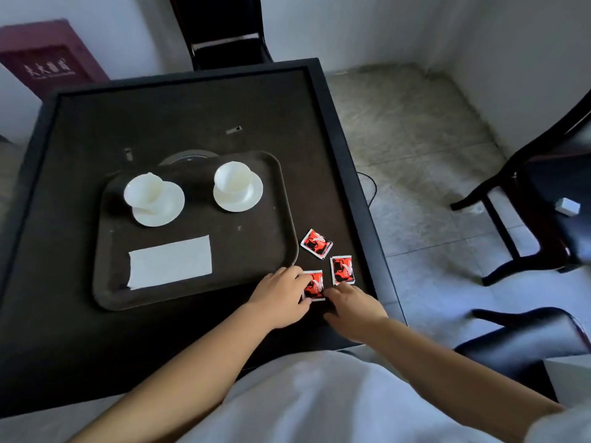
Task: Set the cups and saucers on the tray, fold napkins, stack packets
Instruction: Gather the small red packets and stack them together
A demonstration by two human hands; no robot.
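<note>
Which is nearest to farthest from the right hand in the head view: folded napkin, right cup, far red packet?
From the right hand:
1. Far red packet, on the table just beyond the hand, right of the tray.
2. Folded napkin, on the tray's near left part.
3. Right cup, on its saucer at the tray's far side.

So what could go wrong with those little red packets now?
1. The nearest packet is pinched between the left hand and right hand close to the table edge; a slip might send it to the floor.
2. The other two packets lie loose and apart, so a stack could slide.
3. A left-arm swing might bump the tray.
</note>
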